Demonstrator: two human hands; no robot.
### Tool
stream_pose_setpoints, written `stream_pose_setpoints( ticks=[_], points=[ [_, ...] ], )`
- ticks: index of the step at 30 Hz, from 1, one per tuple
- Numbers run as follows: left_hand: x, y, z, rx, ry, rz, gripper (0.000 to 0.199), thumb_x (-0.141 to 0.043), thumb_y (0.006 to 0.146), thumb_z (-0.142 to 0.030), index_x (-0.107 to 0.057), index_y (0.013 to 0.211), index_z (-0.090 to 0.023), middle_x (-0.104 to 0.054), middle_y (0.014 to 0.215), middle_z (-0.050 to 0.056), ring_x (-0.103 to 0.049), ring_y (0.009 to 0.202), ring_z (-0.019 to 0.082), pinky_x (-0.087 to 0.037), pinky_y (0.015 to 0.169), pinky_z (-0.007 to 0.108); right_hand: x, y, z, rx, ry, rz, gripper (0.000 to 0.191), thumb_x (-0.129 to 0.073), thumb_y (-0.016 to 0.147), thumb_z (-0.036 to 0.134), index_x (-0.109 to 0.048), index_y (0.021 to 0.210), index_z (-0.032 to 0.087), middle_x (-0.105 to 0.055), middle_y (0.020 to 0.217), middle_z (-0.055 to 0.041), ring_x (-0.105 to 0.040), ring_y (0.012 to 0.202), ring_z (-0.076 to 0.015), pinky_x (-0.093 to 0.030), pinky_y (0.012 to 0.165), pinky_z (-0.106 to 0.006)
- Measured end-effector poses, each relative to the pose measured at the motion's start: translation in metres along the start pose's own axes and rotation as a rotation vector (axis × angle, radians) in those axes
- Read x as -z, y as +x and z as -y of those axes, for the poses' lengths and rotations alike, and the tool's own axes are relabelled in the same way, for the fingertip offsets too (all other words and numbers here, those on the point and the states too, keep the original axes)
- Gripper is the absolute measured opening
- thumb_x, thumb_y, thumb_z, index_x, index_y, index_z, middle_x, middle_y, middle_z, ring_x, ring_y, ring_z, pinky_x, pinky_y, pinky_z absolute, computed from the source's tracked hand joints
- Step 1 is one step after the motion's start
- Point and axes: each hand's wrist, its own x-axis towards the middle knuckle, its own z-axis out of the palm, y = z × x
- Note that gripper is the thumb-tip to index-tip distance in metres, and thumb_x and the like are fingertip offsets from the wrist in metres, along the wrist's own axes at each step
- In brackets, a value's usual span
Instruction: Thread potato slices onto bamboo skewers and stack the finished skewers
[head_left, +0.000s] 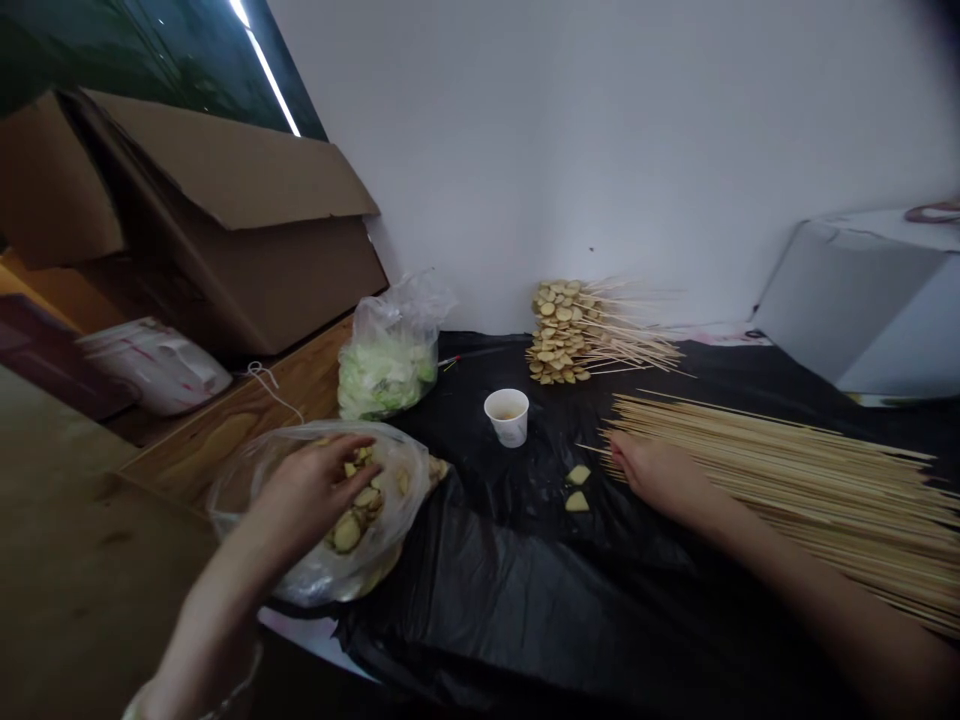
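The left hand (311, 495) dips into a clear plastic bag (247, 500) at lower left, its grip half-curled over pale sliced pieces (347, 532), though whether it pinches one cannot be told. The right hand (660, 472) has its grip drawn together against loose bamboo skewers (787, 490) at right, just beside two slices (577, 475) on the black-sheeted table (480, 590); a stack of threaded skewers (570, 335) sits beyond at upper middle.

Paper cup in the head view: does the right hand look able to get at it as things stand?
Probably yes. The right hand lies by the wooden skewers, and nothing upright stands before the paper cup; only two pale slices lie flat on the black plastic sheet between them.
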Motion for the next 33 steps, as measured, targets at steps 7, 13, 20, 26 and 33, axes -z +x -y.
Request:
stream_pose_setpoints(
  ticks=[7, 13, 20, 26, 33],
  points=[
    [-0.114, 0.039, -0.105, -0.107, -0.611, -0.09, 0.108, -0.079, 0.059, -0.04, -0.021, 0.147, -0.018, -0.049, 0.134, 0.02, -0.053, 0.116, 0.029, -0.044, 0.093, 0.041, 0.007, -0.004, 0.005, -0.035, -0.01, -0.089, 0.021, -0.037, 0.095, 0.024, -0.056, 0.096, 0.018, -0.068, 0.087, -0.0087, -0.063, 0.074, -0.0209, -0.032, 0.058, -0.028],
    [-0.148, 0.078, -0.12, -0.018, -0.412, -0.165, 0.091, -0.079, 0.061, -0.034, -0.036, 0.139, -0.017, -0.054, 0.128, 0.02, -0.049, 0.12, 0.035, -0.039, 0.097, 0.044, 0.027, -0.006, 0.004, -0.119, 0.054, -0.185, 0.023, -0.038, 0.095, 0.028, -0.058, 0.088, 0.019, -0.067, 0.083, -0.0075, -0.061, 0.073, -0.0208, -0.031, 0.058, -0.028],
    [-0.162, 0.058, -0.152, -0.341, -0.584, -0.349, 0.073, -0.071, 0.069, -0.023, -0.04, 0.135, -0.021, -0.052, 0.13, 0.011, -0.05, 0.12, 0.024, -0.038, 0.102, 0.035, 0.053, -0.007, -0.016, 0.016, 0.461, -0.228, 0.031, -0.03, 0.095, 0.028, -0.054, 0.077, 0.02, -0.065, 0.074, -0.0045, -0.059, 0.071, -0.0169, -0.038, 0.067, -0.025],
    [-0.181, 0.046, -0.166, -0.324, -1.006, -0.141, 0.076, -0.072, 0.069, -0.025, -0.037, 0.137, -0.021, -0.051, 0.134, 0.011, -0.053, 0.118, 0.023, -0.042, 0.1, 0.035, 0.057, -0.006, -0.018, -0.011, 0.484, -0.204, 0.033, -0.034, 0.095, 0.038, -0.058, 0.083, 0.019, -0.063, 0.069, -0.0026, -0.058, 0.065, -0.0165, -0.039, 0.063, -0.026],
    [-0.181, 0.039, -0.169, -0.148, -1.35, 0.075, 0.072, -0.075, 0.069, -0.029, -0.043, 0.133, -0.019, -0.057, 0.126, 0.012, -0.058, 0.11, 0.024, -0.048, 0.092, 0.035, 0.037, -0.007, 0.003, 0.017, 0.154, -0.3, 0.064, -0.066, 0.075, 0.054, -0.049, 0.127, 0.02, -0.056, 0.116, -0.0115, -0.058, 0.096, -0.0267, -0.044, 0.07, -0.032]
  ],
)
